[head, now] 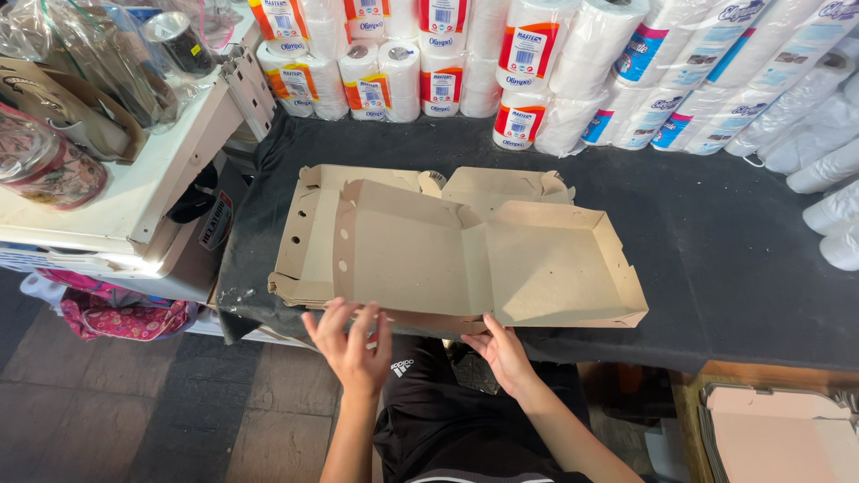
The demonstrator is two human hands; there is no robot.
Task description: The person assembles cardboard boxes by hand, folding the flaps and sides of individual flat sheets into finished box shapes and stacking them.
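Note:
A brown cardboard clamshell box (483, 259) lies open on the black cloth-covered table (716, 268), its tray half raised on the right and its lid half with round holes on the left. It rests on a stack of flat unfolded boxes (304, 241). My left hand (351, 344) hovers at the near edge of the lid half, fingers spread, touching or nearly touching the cardboard. My right hand (503, 353) is open at the near edge under the box's middle fold, palm toward the box.
Packs of paper rolls (537, 63) line the table's far side and right end. A white shelf (134, 179) with bagged items stands left. More flat cardboard (778, 438) lies lower right. A pink bag (116, 313) sits on the tiled floor.

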